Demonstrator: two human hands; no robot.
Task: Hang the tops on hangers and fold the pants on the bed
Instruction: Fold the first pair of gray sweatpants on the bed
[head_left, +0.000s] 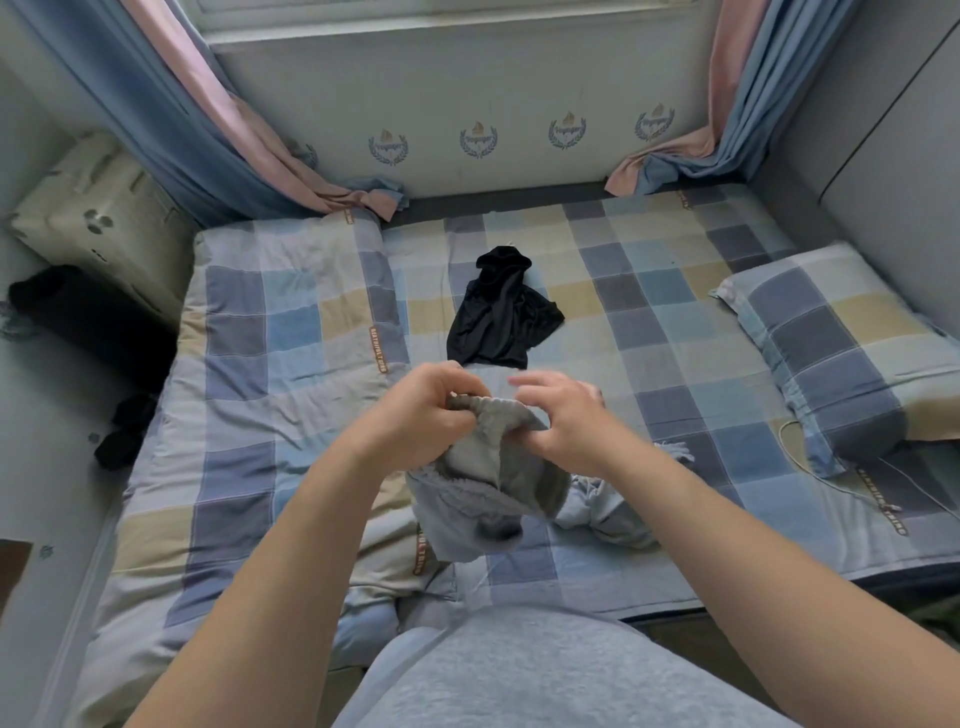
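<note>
Head view, looking down the bed (655, 291) toward the wall under the window. Both bare forearms reached out over the mattress and met at a pair of grey pants (485, 486), which was held up above the checked sheet near the middle of the near half of the bed. The left hand (422, 411) gripped the gathered elastic waistband, fingers curled tightly round the fabric. The right hand (567, 415) pinched the same waistband just beside it, thumb under the cloth and fingers over it; the fingertips were motion-blurred, so the exact hold could not be read more closely. The rest of the pants hung bunched below the two hands, the lower end touching the bedding. A crumpled light blue garment (609, 512) lay on the sheet directly right of and partly behind the hanging pants. A black top (500, 312) lay loose and unfolded farther up the bed, just beyond the hands and apart from them. A folded checked quilt (291, 322) covered the left side of the bed; a matching pillow (831, 332) sat at the right edge, with a thin pale cable (808, 463) trailing on the sheet just beside it. Blue-and-pink curtains hung in both far corners, left curtain (208, 130) and right curtain (728, 104), their hems resting on the head of the bed.
</note>
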